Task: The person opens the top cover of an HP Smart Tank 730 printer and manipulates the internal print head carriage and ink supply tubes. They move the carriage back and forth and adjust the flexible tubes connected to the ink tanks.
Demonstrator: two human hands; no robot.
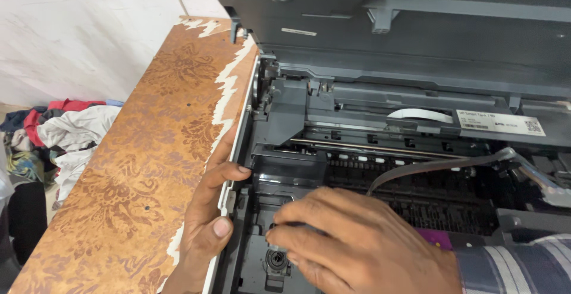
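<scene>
Fingers [297, 225] of the right hand [357, 246] curl down together into the open printer [416, 151], their tips pressed onto a dark plastic part; whether they pinch anything there cannot be told. A striped sleeve [517, 264] covers the wrist behind them. Just under the fingertips sits a round black plastic socket [276, 259] in the printer's floor. Left of those fingers, the left hand [208, 211] grips the printer's pale side edge [229, 181]: the thumb lies flat along the rim and the forefinger hooks over it toward the dark carriage block [288, 163], the fingers lying close together. Beyond the right knuckles a flat grey ribbon cable [428, 166] arcs across ribbed black rollers and a thin metal rail [380, 149]. Farther back stands the raised grey lid [386, 14], matte and smooth. Left of the left hand stretches a brown tabletop [137, 169] with a floral pattern, its laminate chipped white along the edge. Past it, crumpled clothes [65, 133] lie heaped by a white wall.
</scene>
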